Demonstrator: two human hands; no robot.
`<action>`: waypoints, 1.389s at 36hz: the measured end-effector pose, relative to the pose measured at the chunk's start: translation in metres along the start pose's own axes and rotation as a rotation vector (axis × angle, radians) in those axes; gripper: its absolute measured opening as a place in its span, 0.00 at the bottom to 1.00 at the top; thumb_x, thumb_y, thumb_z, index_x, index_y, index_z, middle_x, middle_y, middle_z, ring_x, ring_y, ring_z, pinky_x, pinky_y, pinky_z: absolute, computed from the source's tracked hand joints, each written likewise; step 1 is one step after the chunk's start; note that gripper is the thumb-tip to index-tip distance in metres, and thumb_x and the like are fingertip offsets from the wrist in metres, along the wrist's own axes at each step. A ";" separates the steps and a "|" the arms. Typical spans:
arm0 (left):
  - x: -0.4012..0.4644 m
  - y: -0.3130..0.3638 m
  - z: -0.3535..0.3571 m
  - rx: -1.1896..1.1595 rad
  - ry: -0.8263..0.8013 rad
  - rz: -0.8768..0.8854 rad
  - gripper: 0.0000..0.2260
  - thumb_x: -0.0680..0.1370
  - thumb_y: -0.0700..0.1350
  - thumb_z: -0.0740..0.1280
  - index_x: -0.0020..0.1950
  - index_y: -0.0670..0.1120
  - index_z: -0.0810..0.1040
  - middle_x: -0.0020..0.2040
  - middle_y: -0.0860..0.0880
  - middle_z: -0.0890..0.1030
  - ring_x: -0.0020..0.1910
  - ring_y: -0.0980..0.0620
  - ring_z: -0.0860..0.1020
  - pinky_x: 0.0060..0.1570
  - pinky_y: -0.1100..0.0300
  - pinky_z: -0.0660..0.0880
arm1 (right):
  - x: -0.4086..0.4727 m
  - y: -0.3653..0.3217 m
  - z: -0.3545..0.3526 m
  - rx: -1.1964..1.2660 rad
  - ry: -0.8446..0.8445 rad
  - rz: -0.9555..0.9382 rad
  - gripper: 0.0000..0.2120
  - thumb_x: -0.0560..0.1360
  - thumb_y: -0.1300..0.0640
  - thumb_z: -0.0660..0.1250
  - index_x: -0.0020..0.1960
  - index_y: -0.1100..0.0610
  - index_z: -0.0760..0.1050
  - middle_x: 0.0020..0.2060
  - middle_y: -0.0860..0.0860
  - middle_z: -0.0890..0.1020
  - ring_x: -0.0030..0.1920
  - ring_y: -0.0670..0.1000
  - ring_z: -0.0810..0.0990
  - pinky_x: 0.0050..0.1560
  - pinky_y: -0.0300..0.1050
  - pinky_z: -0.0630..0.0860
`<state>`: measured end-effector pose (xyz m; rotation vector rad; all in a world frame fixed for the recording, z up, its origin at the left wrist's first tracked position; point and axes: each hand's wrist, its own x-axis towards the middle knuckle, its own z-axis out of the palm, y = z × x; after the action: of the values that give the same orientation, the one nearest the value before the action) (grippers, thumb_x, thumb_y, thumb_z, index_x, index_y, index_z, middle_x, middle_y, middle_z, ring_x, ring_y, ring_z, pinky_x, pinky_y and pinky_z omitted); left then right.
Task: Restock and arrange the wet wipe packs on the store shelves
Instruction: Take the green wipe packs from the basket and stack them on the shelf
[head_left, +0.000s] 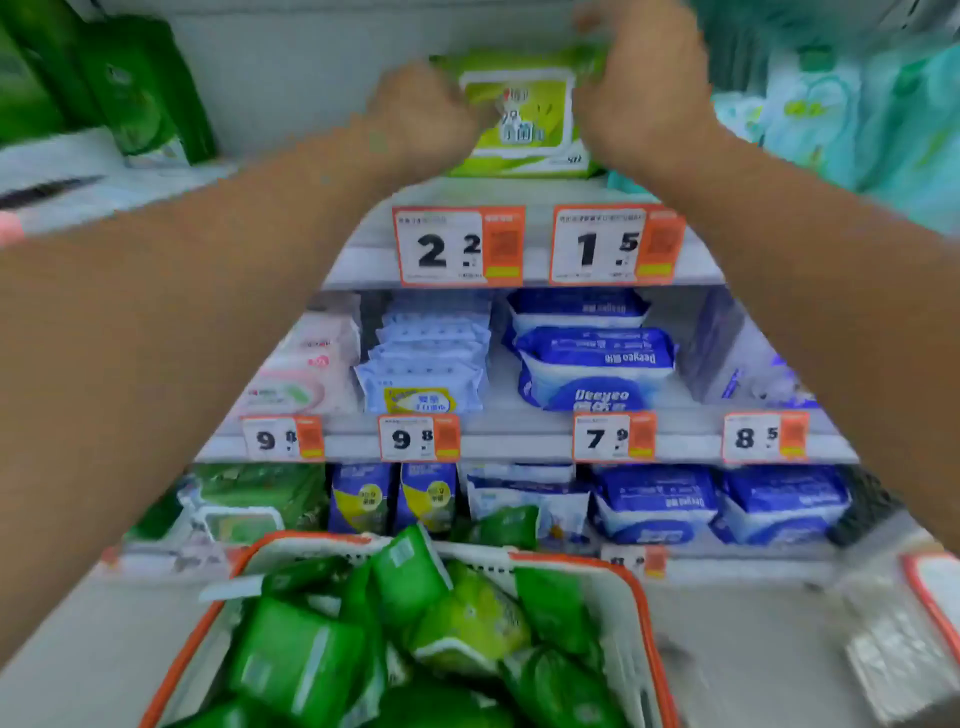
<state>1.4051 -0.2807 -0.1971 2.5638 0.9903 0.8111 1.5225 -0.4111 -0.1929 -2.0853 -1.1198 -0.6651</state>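
A lime-green wet wipe pack (519, 117) with a white label stands upright on the top shelf (363, 239), above the 2.2 price tag. My left hand (421, 117) grips its left edge with curled fingers. My right hand (644, 88) grips its right and top edge. Both arms reach up from the bottom corners. Below me, a white basket with an orange rim (641, 613) holds several green wipe packs (296, 654), piled loosely.
Dark green packs (145, 98) stand at the top left, and teal packs (841, 109) at the top right. Lower shelves carry blue, white and pink packs (592, 364) behind orange price tags (457, 244). A clear plastic bag (893, 649) lies at the lower right.
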 end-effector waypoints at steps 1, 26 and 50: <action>-0.024 0.002 -0.003 -0.058 0.186 0.163 0.19 0.79 0.58 0.63 0.53 0.43 0.80 0.47 0.45 0.82 0.48 0.47 0.80 0.49 0.55 0.76 | -0.023 -0.007 -0.009 0.060 0.132 -0.057 0.06 0.73 0.57 0.60 0.43 0.54 0.76 0.41 0.52 0.78 0.44 0.54 0.76 0.44 0.44 0.68; -0.271 -0.162 0.139 -0.005 -0.704 0.082 0.19 0.77 0.54 0.70 0.67 0.53 0.74 0.64 0.53 0.78 0.63 0.52 0.76 0.63 0.49 0.73 | -0.306 0.085 0.193 0.261 -1.361 0.746 0.20 0.75 0.46 0.70 0.63 0.55 0.78 0.64 0.57 0.79 0.62 0.58 0.79 0.66 0.53 0.74; -0.280 -0.150 0.179 0.352 -1.035 0.138 0.23 0.82 0.62 0.55 0.74 0.53 0.68 0.71 0.48 0.70 0.68 0.45 0.71 0.63 0.50 0.71 | -0.344 0.075 0.159 -0.043 -1.550 0.510 0.22 0.85 0.52 0.54 0.75 0.62 0.65 0.71 0.57 0.70 0.70 0.58 0.72 0.70 0.50 0.68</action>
<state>1.2607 -0.3720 -0.5193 2.7438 0.6221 -0.7164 1.4335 -0.4992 -0.5583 -2.6427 -1.0818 1.4239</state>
